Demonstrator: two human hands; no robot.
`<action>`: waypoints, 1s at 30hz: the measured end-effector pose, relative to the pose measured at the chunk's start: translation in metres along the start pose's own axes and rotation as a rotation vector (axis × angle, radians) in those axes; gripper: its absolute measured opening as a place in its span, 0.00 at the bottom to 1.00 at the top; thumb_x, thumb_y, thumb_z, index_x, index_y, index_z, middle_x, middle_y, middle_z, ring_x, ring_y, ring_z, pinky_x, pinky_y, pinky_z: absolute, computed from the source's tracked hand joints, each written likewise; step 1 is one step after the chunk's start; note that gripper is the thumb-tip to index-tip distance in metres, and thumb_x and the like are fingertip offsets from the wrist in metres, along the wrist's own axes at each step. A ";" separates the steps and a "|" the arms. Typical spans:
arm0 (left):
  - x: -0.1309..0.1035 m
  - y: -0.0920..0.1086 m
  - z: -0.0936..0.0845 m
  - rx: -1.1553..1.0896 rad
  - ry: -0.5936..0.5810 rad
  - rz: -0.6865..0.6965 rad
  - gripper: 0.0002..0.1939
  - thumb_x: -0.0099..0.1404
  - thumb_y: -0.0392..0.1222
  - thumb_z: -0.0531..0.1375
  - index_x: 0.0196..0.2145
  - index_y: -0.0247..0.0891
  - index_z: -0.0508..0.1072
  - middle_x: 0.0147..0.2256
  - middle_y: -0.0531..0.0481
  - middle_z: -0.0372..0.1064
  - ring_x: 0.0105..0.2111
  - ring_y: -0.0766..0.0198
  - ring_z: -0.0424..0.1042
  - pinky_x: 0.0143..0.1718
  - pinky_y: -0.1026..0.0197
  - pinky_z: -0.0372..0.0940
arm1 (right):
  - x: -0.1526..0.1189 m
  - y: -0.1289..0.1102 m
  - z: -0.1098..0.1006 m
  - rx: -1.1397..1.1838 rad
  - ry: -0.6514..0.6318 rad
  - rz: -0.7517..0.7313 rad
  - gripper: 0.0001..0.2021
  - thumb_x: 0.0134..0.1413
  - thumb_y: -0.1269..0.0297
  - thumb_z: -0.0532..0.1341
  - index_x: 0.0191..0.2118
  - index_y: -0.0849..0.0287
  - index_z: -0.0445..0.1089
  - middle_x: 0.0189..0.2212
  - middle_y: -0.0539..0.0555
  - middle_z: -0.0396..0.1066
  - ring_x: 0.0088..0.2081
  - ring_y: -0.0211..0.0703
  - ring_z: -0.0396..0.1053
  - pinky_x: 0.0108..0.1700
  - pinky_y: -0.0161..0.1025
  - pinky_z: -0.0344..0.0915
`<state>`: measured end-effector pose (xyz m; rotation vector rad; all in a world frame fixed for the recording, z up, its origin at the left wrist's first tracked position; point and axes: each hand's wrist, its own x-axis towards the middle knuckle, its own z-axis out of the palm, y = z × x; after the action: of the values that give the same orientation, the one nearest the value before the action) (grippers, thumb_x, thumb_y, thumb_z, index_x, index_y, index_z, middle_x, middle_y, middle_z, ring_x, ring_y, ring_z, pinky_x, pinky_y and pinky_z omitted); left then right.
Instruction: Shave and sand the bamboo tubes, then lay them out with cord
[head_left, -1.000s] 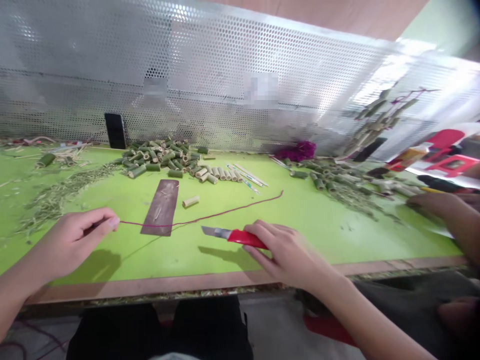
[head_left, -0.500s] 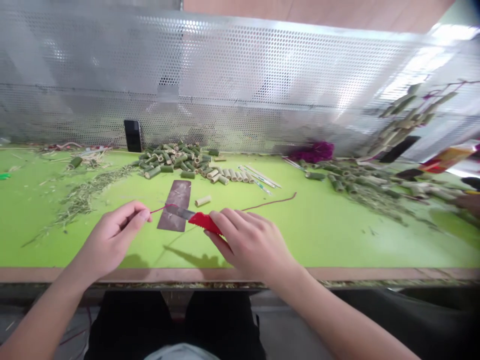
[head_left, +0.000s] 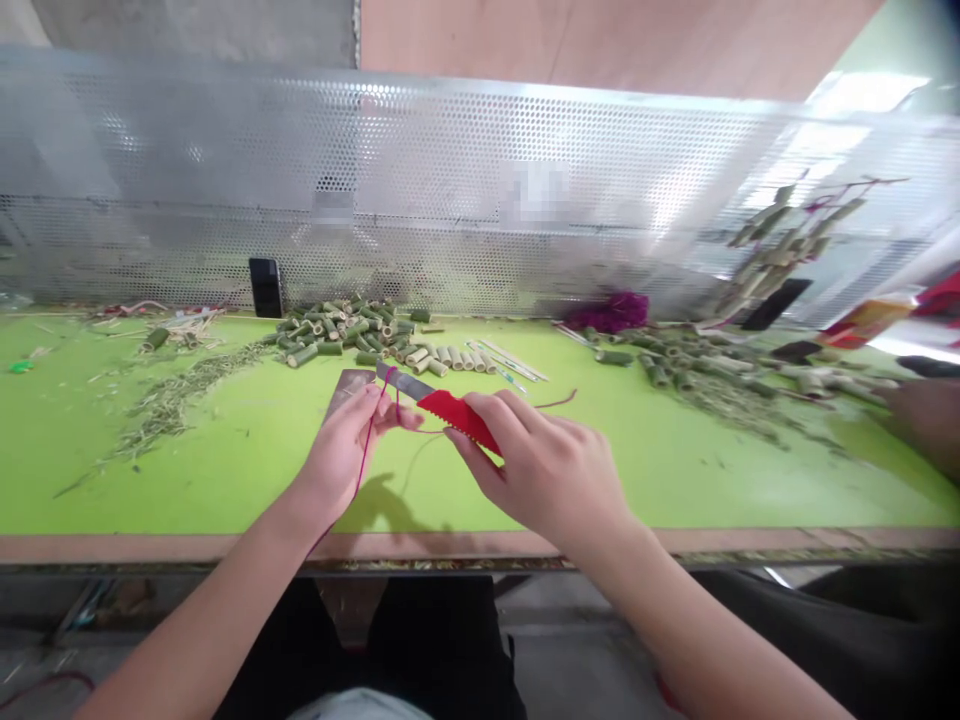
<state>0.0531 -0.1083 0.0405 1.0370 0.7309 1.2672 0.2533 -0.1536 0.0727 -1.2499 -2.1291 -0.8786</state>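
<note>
My right hand (head_left: 551,465) is closed round the red handle of a utility knife (head_left: 461,418). Its grey blade points up and left, above the fingers of the other hand. A thin magenta cord (head_left: 367,445) loops over the blade near its tip. My left hand (head_left: 349,435) pinches this cord, which trails down past the wrist; another stretch runs right behind the knife. Partly hidden behind my left hand lies a dark brown rectangular plate (head_left: 349,386) on the green tabletop (head_left: 247,480).
Cut green bamboo pieces (head_left: 341,328) lie heaped at the back, beside a propped phone (head_left: 265,287). Shavings (head_left: 172,395) spread on the left. At right are a purple bundle (head_left: 619,311), more bamboo (head_left: 712,365) and another person's hand (head_left: 926,420). A perforated metal screen (head_left: 450,150) stands behind.
My left hand has moved right and up, close to the knife. The cord, earlier stretched leftward from the blade, now hangs over it. My right hand and the knife have shifted right.
</note>
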 end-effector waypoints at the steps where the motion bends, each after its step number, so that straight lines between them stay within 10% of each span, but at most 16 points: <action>1: 0.000 0.000 0.003 0.005 -0.012 0.000 0.19 0.74 0.50 0.57 0.26 0.41 0.62 0.25 0.55 0.59 0.25 0.66 0.65 0.37 0.60 0.71 | -0.001 0.003 0.000 -0.009 0.002 0.010 0.14 0.73 0.56 0.54 0.41 0.58 0.73 0.29 0.51 0.77 0.21 0.35 0.67 0.23 0.35 0.50; 5: -0.002 -0.004 0.007 0.089 0.004 0.002 0.26 0.71 0.54 0.59 0.22 0.43 0.52 0.20 0.61 0.42 0.18 0.70 0.45 0.19 0.67 0.53 | -0.005 0.013 0.005 -0.011 -0.049 0.060 0.16 0.73 0.54 0.53 0.42 0.58 0.73 0.30 0.53 0.78 0.23 0.37 0.68 0.24 0.36 0.49; 11: -0.006 -0.007 -0.002 0.275 0.025 -0.012 0.25 0.68 0.56 0.60 0.22 0.42 0.55 0.18 0.61 0.48 0.17 0.72 0.46 0.17 0.67 0.48 | -0.007 0.030 0.011 0.091 -0.229 0.095 0.20 0.72 0.50 0.50 0.44 0.57 0.73 0.31 0.54 0.79 0.23 0.40 0.66 0.24 0.37 0.46; 18: -0.018 0.004 -0.044 0.382 0.021 -0.010 0.27 0.63 0.62 0.61 0.22 0.44 0.52 0.19 0.63 0.42 0.18 0.71 0.44 0.20 0.65 0.48 | 0.010 0.101 0.016 -0.095 -0.470 0.673 0.22 0.70 0.48 0.49 0.47 0.60 0.71 0.30 0.62 0.75 0.24 0.48 0.67 0.27 0.41 0.55; 30: 0.057 0.057 -0.061 0.517 -0.036 0.015 0.20 0.75 0.38 0.52 0.23 0.39 0.64 0.25 0.52 0.63 0.28 0.63 0.63 0.35 0.60 0.63 | 0.002 0.061 0.046 0.314 -0.640 0.427 0.17 0.69 0.51 0.51 0.43 0.56 0.71 0.30 0.55 0.76 0.28 0.46 0.71 0.28 0.38 0.59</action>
<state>-0.0136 -0.0409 0.0749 1.4784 1.0554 1.0907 0.3018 -0.0957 0.0607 -1.8777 -2.1865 0.0592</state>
